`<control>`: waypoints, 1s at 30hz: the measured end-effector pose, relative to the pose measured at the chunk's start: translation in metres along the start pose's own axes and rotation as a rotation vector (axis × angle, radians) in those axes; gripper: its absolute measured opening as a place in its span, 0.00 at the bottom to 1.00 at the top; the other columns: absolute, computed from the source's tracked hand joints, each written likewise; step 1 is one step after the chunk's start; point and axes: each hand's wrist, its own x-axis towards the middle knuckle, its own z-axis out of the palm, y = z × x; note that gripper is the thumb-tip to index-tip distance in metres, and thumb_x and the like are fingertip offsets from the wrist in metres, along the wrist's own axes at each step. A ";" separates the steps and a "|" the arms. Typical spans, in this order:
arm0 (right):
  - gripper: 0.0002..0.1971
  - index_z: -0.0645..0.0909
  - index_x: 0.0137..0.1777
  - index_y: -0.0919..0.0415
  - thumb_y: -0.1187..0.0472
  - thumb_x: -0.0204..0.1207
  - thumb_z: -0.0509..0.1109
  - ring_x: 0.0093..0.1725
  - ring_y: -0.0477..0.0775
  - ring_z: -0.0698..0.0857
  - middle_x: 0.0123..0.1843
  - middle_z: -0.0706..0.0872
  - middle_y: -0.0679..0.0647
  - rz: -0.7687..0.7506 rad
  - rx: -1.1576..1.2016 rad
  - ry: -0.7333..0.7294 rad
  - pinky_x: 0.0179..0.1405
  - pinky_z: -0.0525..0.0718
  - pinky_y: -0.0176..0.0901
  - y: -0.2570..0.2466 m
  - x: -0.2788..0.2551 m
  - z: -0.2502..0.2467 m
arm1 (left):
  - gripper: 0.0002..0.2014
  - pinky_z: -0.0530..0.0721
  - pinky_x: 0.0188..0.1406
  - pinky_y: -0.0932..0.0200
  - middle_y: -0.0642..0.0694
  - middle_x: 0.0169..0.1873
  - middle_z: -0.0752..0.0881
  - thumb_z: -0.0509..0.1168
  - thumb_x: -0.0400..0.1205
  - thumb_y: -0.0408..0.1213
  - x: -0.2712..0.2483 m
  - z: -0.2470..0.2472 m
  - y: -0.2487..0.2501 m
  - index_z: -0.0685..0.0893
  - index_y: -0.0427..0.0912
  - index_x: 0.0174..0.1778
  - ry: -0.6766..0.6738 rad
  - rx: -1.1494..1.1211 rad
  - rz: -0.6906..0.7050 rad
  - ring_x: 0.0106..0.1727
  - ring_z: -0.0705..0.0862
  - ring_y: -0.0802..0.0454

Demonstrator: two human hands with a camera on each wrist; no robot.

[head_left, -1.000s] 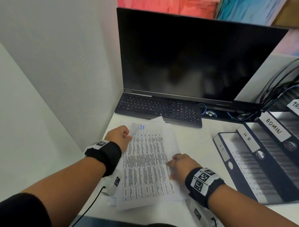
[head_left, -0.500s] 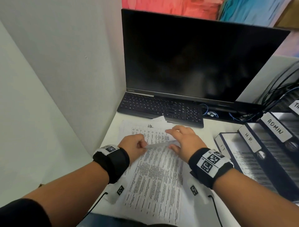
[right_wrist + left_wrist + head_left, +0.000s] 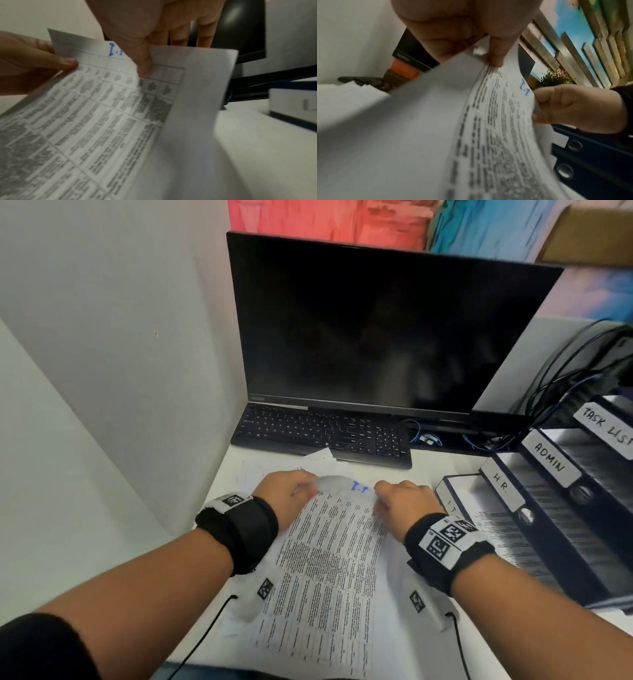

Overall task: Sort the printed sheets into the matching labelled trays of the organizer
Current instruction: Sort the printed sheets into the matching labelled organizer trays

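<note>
A white desk (image 3: 424, 470) sits in a corner between pale grey walls, with a red and blue painted panel across the top of the head view. A large black monitor (image 3: 376, 326) with a dark screen fills the upper centre, and a black keyboard (image 3: 322, 433) lies just below it. Black and blue cables (image 3: 561, 392) run down at the right edge behind the organizer.

In the lower centre of the head view a white printed sheet with a table of dense text and a blue handwritten "I.T" at its top (image 3: 337, 546) is raised off a pile of other white printed sheets (image 3: 274, 470) lying on the desk. The left hand (image 3: 284, 494) pinches the sheet's top left edge; the left wrist view shows its thumb on the printed face with fingers curled behind. The right hand (image 3: 404, 505) pinches the top edge just right of the blue mark; the right wrist view shows its thumb pressed on the page and fingers extended behind. The sheet bows between the two hands.

At the right of the head view stands the dark blue stepped organizer with white labelled trays (image 3: 555, 529). Its labels read, from near to far, "I.T", "H.R.", "ADMIN" and "TASK LIST". A printed page already lies in the nearest tray.
</note>
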 end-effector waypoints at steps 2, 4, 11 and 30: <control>0.03 0.67 0.46 0.53 0.60 0.81 0.55 0.51 0.56 0.77 0.43 0.81 0.50 0.036 -0.043 -0.022 0.55 0.70 0.49 0.014 -0.004 -0.002 | 0.11 0.78 0.59 0.59 0.51 0.55 0.85 0.60 0.84 0.40 0.007 -0.003 0.005 0.82 0.49 0.60 0.041 0.180 0.058 0.58 0.82 0.51; 0.05 0.67 0.47 0.50 0.63 0.80 0.57 0.55 0.55 0.79 0.47 0.83 0.49 0.036 -0.101 -0.038 0.59 0.72 0.50 0.025 -0.008 -0.003 | 0.19 0.71 0.68 0.59 0.53 0.68 0.76 0.63 0.81 0.39 0.011 -0.004 0.016 0.75 0.51 0.69 0.094 0.378 0.218 0.68 0.75 0.53; 0.05 0.73 0.55 0.52 0.58 0.83 0.57 0.57 0.54 0.78 0.51 0.83 0.48 -0.047 -0.125 0.053 0.64 0.70 0.51 0.029 -0.025 -0.014 | 0.17 0.75 0.65 0.51 0.51 0.66 0.80 0.58 0.83 0.44 0.021 0.023 0.076 0.73 0.52 0.69 -0.195 0.917 0.446 0.67 0.78 0.49; 0.30 0.46 0.83 0.63 0.60 0.84 0.53 0.83 0.55 0.50 0.84 0.52 0.55 0.448 -0.138 -0.051 0.81 0.53 0.43 0.186 -0.111 0.010 | 0.10 0.82 0.48 0.52 0.42 0.46 0.87 0.57 0.82 0.35 0.050 0.023 0.087 0.84 0.39 0.48 0.048 0.049 -0.136 0.47 0.85 0.42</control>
